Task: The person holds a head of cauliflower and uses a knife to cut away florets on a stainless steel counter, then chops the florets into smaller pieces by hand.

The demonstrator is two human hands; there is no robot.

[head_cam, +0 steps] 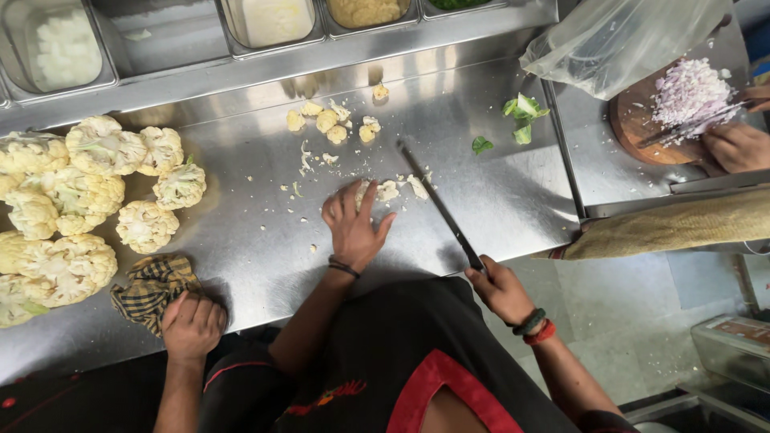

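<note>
Steel knife gripped in right hand; left hand open flat on florets

Whole cauliflower heads are lying in a heap at the left of the steel counter, beside a checked cloth. Green leaf pieces are resting near a clear plastic bag. Chopped onion is sitting on a round wooden board.

head: worn on the person's head | faces straight down | near view of steel counter
</note>
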